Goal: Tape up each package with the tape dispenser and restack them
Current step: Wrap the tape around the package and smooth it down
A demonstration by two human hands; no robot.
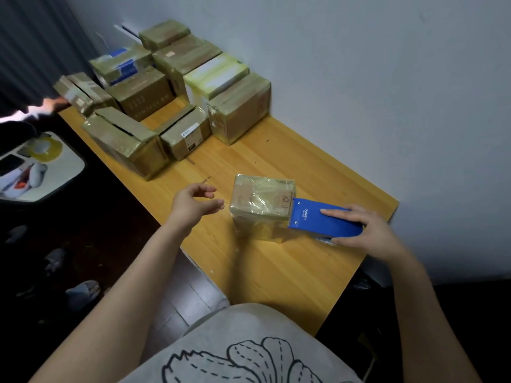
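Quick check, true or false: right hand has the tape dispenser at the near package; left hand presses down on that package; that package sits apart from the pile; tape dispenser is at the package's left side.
1. The right hand holds the blue tape dispenser at the near package: true.
2. The left hand presses down on that package: false; it hovers open to its left, not touching it.
3. That package stands apart from the pile of packages at the far end of the table: true.
4. The tape dispenser is at the package's left side: false; it is at its right side.
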